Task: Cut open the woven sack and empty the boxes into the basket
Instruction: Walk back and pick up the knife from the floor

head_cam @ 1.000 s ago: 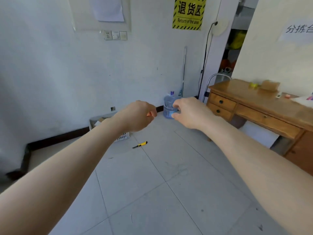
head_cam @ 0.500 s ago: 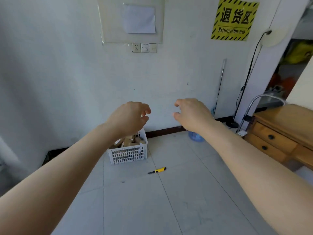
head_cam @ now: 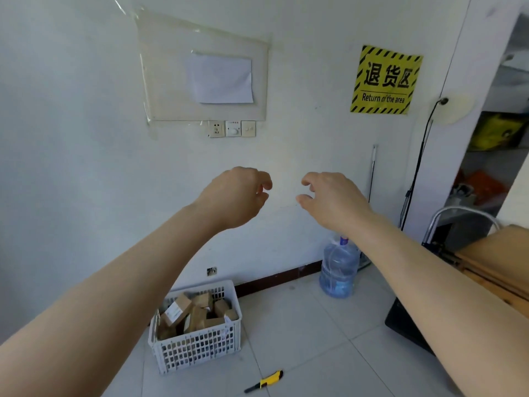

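Note:
A white plastic basket point(head_cam: 197, 351) stands on the floor by the wall, holding several brown cardboard boxes point(head_cam: 176, 310). A yellow and black utility knife point(head_cam: 264, 381) lies on the tiles just right of the basket's front. My left hand point(head_cam: 237, 196) and my right hand point(head_cam: 332, 199) are stretched out at chest height in front of the white wall, well above the basket, a short gap between them. Both have loosely curled fingers and hold nothing. No woven sack is in view.
A blue water jug point(head_cam: 339, 270) stands against the wall to the right of the basket. A wooden desk point(head_cam: 498, 262) fills the right edge, with a metal-framed chair point(head_cam: 458, 222) behind it. A thin pole point(head_cam: 372, 173) leans on the wall.
The view has swung left and upward, so the basket and knife now sit low in the frame. My hands have moved slightly apart and their fingers have loosened.

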Tool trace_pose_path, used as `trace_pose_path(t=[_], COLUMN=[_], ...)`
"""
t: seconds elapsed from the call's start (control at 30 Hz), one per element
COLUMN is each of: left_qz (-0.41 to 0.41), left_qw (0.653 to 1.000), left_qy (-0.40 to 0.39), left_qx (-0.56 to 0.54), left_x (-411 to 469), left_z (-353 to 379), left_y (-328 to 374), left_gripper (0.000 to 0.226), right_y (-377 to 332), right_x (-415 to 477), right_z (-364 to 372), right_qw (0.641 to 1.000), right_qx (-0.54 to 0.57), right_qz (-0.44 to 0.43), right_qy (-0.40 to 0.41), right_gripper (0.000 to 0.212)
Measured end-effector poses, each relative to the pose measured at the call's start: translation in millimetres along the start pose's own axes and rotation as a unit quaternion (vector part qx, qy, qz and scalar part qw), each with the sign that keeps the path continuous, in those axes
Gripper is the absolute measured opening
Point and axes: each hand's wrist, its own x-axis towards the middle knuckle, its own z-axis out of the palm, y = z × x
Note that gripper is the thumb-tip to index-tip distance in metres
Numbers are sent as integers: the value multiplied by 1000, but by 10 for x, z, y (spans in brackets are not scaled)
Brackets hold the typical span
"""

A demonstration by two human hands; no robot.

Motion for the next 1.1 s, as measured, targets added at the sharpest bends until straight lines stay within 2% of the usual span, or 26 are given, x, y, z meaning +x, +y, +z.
trace_pose_path(t=[0.33, 0.47, 0.6, 0.83, 1.1], left_qz=[-32, -66, -101, -123, -93], left_qw=[999, 997, 989, 961, 932], left_qy=[15, -10, -87, -222, -328], left_qx=[-8, -27, -67, -108, -124], left_x=[1315, 1763, 1976, 1761, 650], left_z=[1323, 1949, 2892, 4893, 7362], left_y=[-966, -1408, -1867, -2521, -2970], left_gripper=[27, 28, 27, 28, 30], right_y=[606, 831, 1053, 1552, 2116], right_x=[1644, 2208, 2485, 2185, 866], right_z=[1461, 2241, 3274, 5432, 8117], right_qw=[999, 996, 983, 951, 905], right_qx=[37, 45, 44, 34, 14], right_qz=[-15, -22, -12, 37, 61], right_qy=[-23, -79, -177, -304, -420], right_gripper=[43, 38, 35, 37, 37])
